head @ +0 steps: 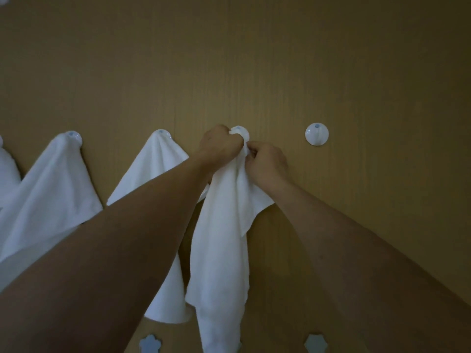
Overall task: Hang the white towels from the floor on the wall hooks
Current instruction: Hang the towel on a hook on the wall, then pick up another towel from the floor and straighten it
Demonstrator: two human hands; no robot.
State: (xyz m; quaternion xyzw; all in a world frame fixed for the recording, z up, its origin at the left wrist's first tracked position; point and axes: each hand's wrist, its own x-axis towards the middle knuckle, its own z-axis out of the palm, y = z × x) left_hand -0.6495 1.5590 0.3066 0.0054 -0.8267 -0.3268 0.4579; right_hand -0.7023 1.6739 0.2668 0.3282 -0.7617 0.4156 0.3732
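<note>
Both arms were up at the wall. The left hand (221, 146) was clenched round the bunched top of a white towel (224, 240), pressing it against a round white hook (240, 132), while the right hand (266, 164) pinched the cloth just below, at the right of the bunch. The rest of the towel hung down between the forearms, one corner flaring out to the right.

The danger, as I judged it, was that the bunch sat only on the hook's edge and not truly over it; if so, the cloth's own weight could drag it off as soon as the grip went. A gather that was too thick might also ride off a knob that shallow. Whether it had caught I could not tell, since the left hand covered most of the hook.

To the left, two hung towels (158, 179) (51, 189) draped from their own hooks, with the edge of a third at the far left. To the right, one bare hook (316, 134) waited, well apart from the hands. The wall (280, 59) was a brown wood-grain panel, dimly lit. Near the bottom edge sat two pale, lobed fittings (150, 343) (316, 343); what they were, I could not say.
</note>
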